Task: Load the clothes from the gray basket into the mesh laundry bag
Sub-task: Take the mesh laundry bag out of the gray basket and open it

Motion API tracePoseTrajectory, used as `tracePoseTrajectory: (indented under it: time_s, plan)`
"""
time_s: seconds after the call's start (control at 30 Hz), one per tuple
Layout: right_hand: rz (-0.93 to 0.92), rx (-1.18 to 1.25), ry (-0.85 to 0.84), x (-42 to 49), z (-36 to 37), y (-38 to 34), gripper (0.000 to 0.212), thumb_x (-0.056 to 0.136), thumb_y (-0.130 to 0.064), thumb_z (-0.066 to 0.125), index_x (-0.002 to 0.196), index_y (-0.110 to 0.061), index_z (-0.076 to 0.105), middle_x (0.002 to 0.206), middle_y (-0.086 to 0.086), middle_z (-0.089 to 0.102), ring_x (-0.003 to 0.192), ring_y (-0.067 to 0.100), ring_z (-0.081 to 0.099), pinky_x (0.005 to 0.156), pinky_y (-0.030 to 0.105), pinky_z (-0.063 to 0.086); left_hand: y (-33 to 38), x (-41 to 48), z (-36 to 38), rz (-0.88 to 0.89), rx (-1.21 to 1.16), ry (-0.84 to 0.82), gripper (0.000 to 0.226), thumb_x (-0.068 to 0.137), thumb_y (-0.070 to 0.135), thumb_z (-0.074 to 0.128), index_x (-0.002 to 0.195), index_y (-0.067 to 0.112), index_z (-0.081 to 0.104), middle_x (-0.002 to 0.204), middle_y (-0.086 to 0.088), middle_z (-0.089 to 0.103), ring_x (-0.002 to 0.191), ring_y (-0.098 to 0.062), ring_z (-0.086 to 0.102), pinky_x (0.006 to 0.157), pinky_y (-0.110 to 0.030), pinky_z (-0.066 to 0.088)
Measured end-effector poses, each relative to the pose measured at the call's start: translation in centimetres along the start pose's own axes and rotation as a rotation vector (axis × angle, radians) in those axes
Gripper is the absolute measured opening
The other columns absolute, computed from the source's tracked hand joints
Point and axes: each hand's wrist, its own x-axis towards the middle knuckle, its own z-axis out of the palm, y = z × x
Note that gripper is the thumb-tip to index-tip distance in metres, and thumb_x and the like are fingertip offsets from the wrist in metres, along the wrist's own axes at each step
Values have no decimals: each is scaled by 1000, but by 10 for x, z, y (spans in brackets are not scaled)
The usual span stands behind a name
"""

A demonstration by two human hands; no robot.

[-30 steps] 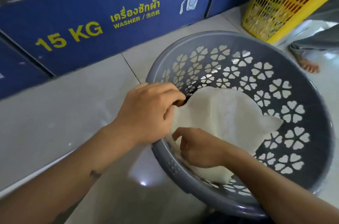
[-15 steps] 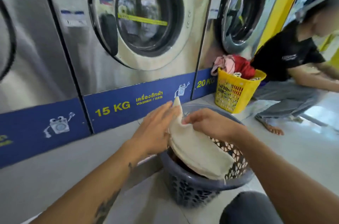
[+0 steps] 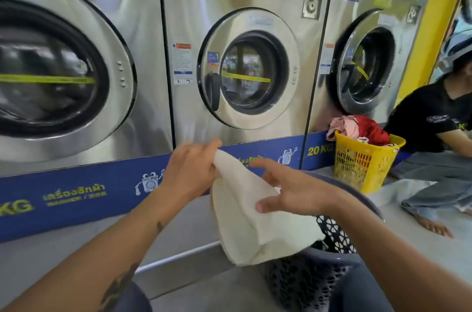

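Above the gray basket [image 3: 306, 283], the left hand [image 3: 190, 173] pinches the top corner of the cream mesh laundry bag [image 3: 252, 219], its grip shut on the fabric. The right hand [image 3: 291, 191] lies against the bag, fingers spread wide. The bag's lower end hangs over the basket rim.
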Motion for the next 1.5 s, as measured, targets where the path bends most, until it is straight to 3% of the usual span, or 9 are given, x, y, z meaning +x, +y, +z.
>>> tracePoseTrajectory:
  time_s: [0.17,0.37,0.53,0.67,0.8,0.87,1.03,1.3,1.5]
  plan:
    - [-160,-1,105,44,43,-22,4,84,-8,63,85,-12,60,75,-4,56,69,13,52,68,35,45,-52,-21,-34,-88,212,21,16,81,19,58,97,17,60,80,-3,67,69,-29,56,71,-37,34]
    - [-152,222,86,102,81,-30,10,85,2,57,81,1,65,71,-1,61,67,9,52,64,27,42,-88,-55,-53,4,-54,-166,55,70,11,40,120,23,61,120,3,60,114,-19,50,103,-43,34]
    - [-13,406,128,141,100,-11,12,87,-3,65,79,-9,70,70,-2,66,64,8,57,65,26,46,-91,-78,-26,-250,-529,-369,49,78,17,33,119,37,51,110,11,62,98,-15,54,80,-34,42]
    - [181,662,143,154,116,13,12,95,-16,61,96,-10,71,83,3,68,68,12,60,62,23,47,-95,-87,14,-399,-520,-361,28,84,29,32,105,35,49,93,2,64,87,-22,58,76,-39,47]
    - [236,662,-151,144,124,55,41,87,-45,61,116,-17,67,95,-3,70,85,13,62,78,29,45,-99,-90,57,-565,-571,-387,17,95,37,35,99,37,52,82,4,63,80,-14,57,67,-34,43]
    - [203,530,-216,137,135,73,43,82,-36,70,121,-20,65,101,0,72,91,10,65,79,28,48,-100,-89,75,-607,-598,-425,18,93,40,35,98,40,52,86,8,63,81,-12,58,64,-31,39]
    - [118,361,22,149,150,102,15,93,0,56,101,13,59,83,10,56,79,21,53,73,40,46,-95,-79,102,-490,-605,-545,44,80,20,42,118,42,48,102,9,59,93,-17,55,70,-28,39]
    - [220,301,283,192,122,117,18,89,-11,65,95,-27,58,91,8,72,75,22,65,65,34,53,-75,-72,132,-47,-478,-416,57,87,13,50,133,46,42,115,13,46,96,-12,51,81,-33,48]
    - [108,136,312,213,108,130,32,89,-15,67,115,-26,52,83,-5,63,72,15,63,61,25,50,-76,-68,156,-79,-499,-415,35,91,18,55,121,32,65,99,4,54,85,-21,58,76,-37,49]
